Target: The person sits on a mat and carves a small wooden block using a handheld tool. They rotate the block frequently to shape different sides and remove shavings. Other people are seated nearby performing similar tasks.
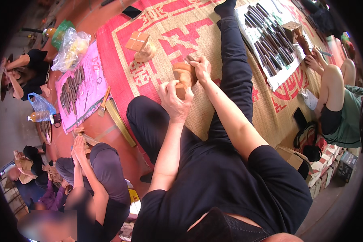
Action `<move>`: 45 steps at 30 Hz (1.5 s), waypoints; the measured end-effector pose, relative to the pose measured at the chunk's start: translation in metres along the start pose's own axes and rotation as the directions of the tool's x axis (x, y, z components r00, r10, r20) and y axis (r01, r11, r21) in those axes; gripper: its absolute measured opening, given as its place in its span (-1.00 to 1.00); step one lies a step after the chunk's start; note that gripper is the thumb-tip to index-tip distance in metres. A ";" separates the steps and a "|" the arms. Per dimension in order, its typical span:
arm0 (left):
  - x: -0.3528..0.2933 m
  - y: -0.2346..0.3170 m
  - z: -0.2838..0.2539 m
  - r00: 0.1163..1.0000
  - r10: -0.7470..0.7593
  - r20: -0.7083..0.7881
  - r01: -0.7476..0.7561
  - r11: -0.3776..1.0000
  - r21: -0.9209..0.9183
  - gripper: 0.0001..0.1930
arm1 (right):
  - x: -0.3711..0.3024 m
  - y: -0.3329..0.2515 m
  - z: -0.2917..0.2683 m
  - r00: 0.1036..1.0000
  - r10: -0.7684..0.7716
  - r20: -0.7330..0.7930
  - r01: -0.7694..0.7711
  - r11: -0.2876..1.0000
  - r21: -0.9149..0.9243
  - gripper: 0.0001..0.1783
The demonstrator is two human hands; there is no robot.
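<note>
My left hand (176,101) is closed round the near end of a pale brown wooden carving (184,75) with rounded, stepped forms. The carving is held above the mat, between my legs. At its far right side, my right hand (201,68) pinches a small grey-brown piece (189,59) against or close to the wood. The kind of that piece is too small to tell. Beyond my left hand, a second wooden carving (145,51) with a square, cross-grooved top and rounded base stands on the mat.
The patterned red and straw mat (189,34) lies under me. Rows of carving tools (270,44) rest on a white sheet at right, more (72,90) on a pink sheet at left. A brush (105,102) and wooden strip (120,123) lie left. Co-workers sit on both sides.
</note>
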State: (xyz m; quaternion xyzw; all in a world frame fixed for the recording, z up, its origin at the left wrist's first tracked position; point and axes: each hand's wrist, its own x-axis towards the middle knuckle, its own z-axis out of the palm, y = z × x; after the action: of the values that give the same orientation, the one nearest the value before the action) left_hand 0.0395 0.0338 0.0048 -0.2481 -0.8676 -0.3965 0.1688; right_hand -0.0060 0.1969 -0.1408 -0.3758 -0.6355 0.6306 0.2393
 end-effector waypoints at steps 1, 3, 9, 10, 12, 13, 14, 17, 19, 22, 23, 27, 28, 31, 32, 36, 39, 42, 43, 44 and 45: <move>-0.002 -0.004 -0.002 1.000 -0.004 -0.003 0.004 1.000 0.014 -0.65 | -0.002 -0.010 -0.001 0.995 0.098 0.017 -0.098 0.995 -0.002 -0.78; -0.007 -0.011 -0.006 1.000 -0.014 -0.028 0.015 1.000 0.028 -0.65 | -0.012 -0.036 -0.007 0.962 0.244 0.119 -0.255 0.963 0.084 -0.75; -0.011 -0.009 -0.008 1.000 -0.007 -0.017 0.008 1.000 0.012 -0.64 | -0.041 -0.039 -0.004 0.971 0.043 0.236 -0.007 0.989 -0.151 -0.69; -0.011 -0.007 -0.009 1.000 -0.004 -0.018 0.004 1.000 0.016 -0.64 | -0.039 -0.037 -0.004 0.970 0.024 0.241 0.005 0.993 -0.119 -0.68; -0.009 -0.008 -0.007 1.000 0.016 -0.015 -0.016 1.000 -0.002 -0.64 | -0.025 -0.041 -0.001 0.994 -0.014 0.108 0.041 0.967 -0.252 -0.73; -0.009 -0.009 -0.005 1.000 0.025 -0.015 -0.025 1.000 -0.011 -0.64 | -0.018 -0.044 0.001 0.998 -0.041 0.044 0.053 0.946 -0.319 -0.75; -0.011 -0.010 -0.005 0.999 0.033 -0.017 -0.033 0.999 -0.007 -0.63 | -0.011 -0.048 -0.001 0.997 0.074 0.038 -0.057 0.939 -0.340 -0.78; -0.013 -0.016 -0.007 0.999 0.039 -0.018 -0.039 0.999 0.001 -0.62 | -0.013 -0.053 -0.006 0.975 0.092 0.200 -0.067 0.990 -0.125 -0.80; -0.014 -0.016 -0.008 1.000 0.014 -0.011 -0.014 1.000 -0.008 -0.62 | -0.034 -0.063 0.000 0.964 0.021 0.264 0.009 0.994 -0.113 -0.82; -0.012 -0.004 -0.010 1.000 0.009 -0.004 -0.009 1.000 0.005 -0.64 | -0.038 -0.053 0.005 0.948 0.058 0.313 -0.034 0.996 -0.082 -0.75; -0.011 -0.004 -0.007 1.000 0.013 -0.003 -0.013 1.000 0.007 -0.63 | -0.030 -0.049 0.007 0.956 0.051 0.290 -0.013 0.991 -0.131 -0.77; -0.003 -0.002 -0.002 0.998 0.063 0.027 -0.064 0.998 0.016 -0.63 | -0.004 -0.038 0.004 0.980 0.098 0.172 -0.111 0.991 0.072 -0.83; -0.009 -0.004 -0.006 0.998 0.052 0.025 -0.052 0.998 0.029 -0.63 | -0.010 -0.054 0.008 0.978 0.138 0.159 -0.172 0.959 0.227 -0.83; -0.015 -0.002 -0.008 0.998 0.057 0.018 -0.058 0.998 0.027 -0.63 | -0.021 -0.055 -0.001 0.948 0.112 0.298 -0.192 0.948 0.254 -0.84; -0.013 -0.001 -0.007 0.998 0.054 0.020 -0.054 0.998 0.017 -0.63 | -0.020 -0.045 -0.003 0.942 0.071 0.327 -0.177 0.936 0.305 -0.84; -0.014 -0.003 -0.010 0.999 0.031 0.013 -0.031 1.000 0.003 -0.64 | -0.036 -0.037 0.002 0.953 0.058 0.299 -0.144 0.951 0.274 -0.78; -0.015 -0.007 -0.011 0.998 0.059 -0.003 -0.059 0.998 -0.009 -0.63 | -0.022 -0.036 -0.003 0.966 0.115 0.232 -0.153 0.976 0.155 -0.82; -0.015 -0.011 -0.011 0.999 0.047 -0.020 -0.048 0.999 -0.008 -0.62 | -0.027 -0.047 -0.004 0.949 0.085 0.304 -0.157 0.963 0.221 -0.86; -0.015 -0.011 -0.012 0.999 0.036 -0.021 -0.036 0.999 -0.011 -0.63 | -0.027 -0.049 -0.002 0.940 0.059 0.336 -0.102 0.988 0.114 -0.84; -0.015 -0.009 -0.012 0.999 0.047 -0.017 -0.047 0.999 0.000 -0.63 | -0.029 -0.051 -0.004 0.924 0.066 0.377 -0.046 0.997 -0.061 -0.81; -0.016 -0.008 -0.011 0.998 0.056 -0.009 -0.056 0.998 0.009 -0.63 | -0.033 -0.052 -0.005 0.930 0.051 0.363 -0.042 0.999 -0.034 -0.78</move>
State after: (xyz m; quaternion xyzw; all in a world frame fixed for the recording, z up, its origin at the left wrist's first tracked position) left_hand 0.0498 0.0160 -0.0009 -0.2697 -0.8613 -0.3888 0.1850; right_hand 0.0091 0.1782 -0.0840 -0.2705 -0.6677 0.6866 0.0977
